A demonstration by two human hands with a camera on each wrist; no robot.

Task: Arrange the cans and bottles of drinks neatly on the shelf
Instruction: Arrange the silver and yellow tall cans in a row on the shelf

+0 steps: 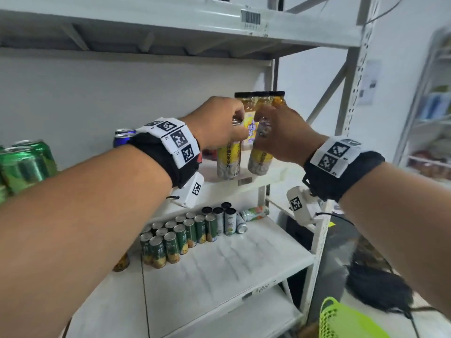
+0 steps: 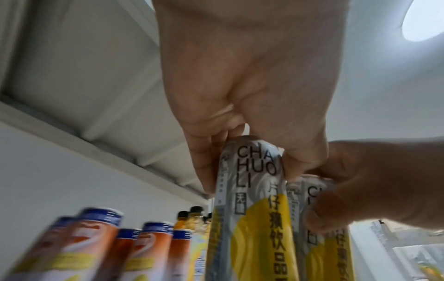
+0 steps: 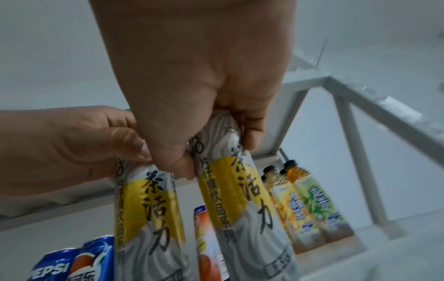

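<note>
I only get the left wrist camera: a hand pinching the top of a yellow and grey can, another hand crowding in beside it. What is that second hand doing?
Observer: The right wrist view shows the right hand gripping the top of its own matching can, the right can.
Visitor: Where are the two cans?
Observer: In the head view they are at the front edge of the middle shelf. The left can, held by the left hand, looks upright; the right can leans.
Visitor: Anything underneath?
Observer: On the lower shelf, green cans stand in rows and one can lies on its side.
</note>
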